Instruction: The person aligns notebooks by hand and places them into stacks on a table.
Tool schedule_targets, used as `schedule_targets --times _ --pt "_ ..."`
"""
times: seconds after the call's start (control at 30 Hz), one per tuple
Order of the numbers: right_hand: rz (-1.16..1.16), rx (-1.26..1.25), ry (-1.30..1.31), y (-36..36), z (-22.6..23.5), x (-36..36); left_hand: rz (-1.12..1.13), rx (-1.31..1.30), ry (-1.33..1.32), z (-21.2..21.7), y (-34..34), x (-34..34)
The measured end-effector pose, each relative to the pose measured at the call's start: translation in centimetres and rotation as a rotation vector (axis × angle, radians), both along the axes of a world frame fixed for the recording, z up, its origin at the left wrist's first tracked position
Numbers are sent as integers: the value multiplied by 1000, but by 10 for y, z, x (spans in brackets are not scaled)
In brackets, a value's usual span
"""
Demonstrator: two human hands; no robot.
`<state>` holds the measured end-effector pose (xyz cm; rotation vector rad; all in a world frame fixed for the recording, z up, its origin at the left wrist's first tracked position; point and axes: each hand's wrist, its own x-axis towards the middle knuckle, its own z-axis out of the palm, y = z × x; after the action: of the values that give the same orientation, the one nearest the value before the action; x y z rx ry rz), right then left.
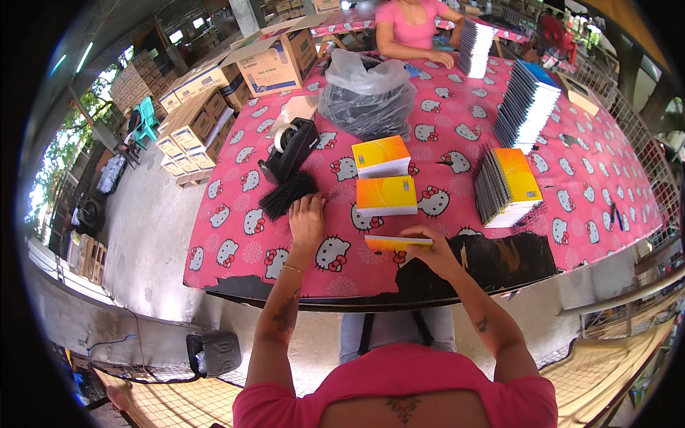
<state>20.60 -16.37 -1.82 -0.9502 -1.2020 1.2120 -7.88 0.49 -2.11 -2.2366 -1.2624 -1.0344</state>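
Note:
My right hand grips a thin yellow-and-orange notepad by its right end, tilted low above the table's near edge. To the left, my left hand reaches to a heap of black spiral binding coils. Its fingers are bent together at the coils' near edge; what they pinch is hidden. Beyond the held notepad lie two short stacks of yellow-orange notepads, a nearer stack and a farther stack. At the right, a taller stack of coil-bound notebooks has black coils along its left side.
A black tape dispenser sits beyond the coils, next to a grey plastic bag. Tall notebook stacks stand far right, pliers nearer. Across the pink cat-patterned tablecloth is another person. Cardboard boxes stand far left.

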Motion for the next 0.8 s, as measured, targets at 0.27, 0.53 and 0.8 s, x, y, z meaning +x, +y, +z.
schedule_targets --times 0.27,0.53,0.8 --pt "-2 -54 -199 5 -3 22 -371 -534 -435 63 -79 39" --pt "26 -31 -215 9 -3 20 -506 -481 -455 39 -93 46" --pt "28 -22 -162 8 -1 17 -417 -677 -411 40 -81 47"
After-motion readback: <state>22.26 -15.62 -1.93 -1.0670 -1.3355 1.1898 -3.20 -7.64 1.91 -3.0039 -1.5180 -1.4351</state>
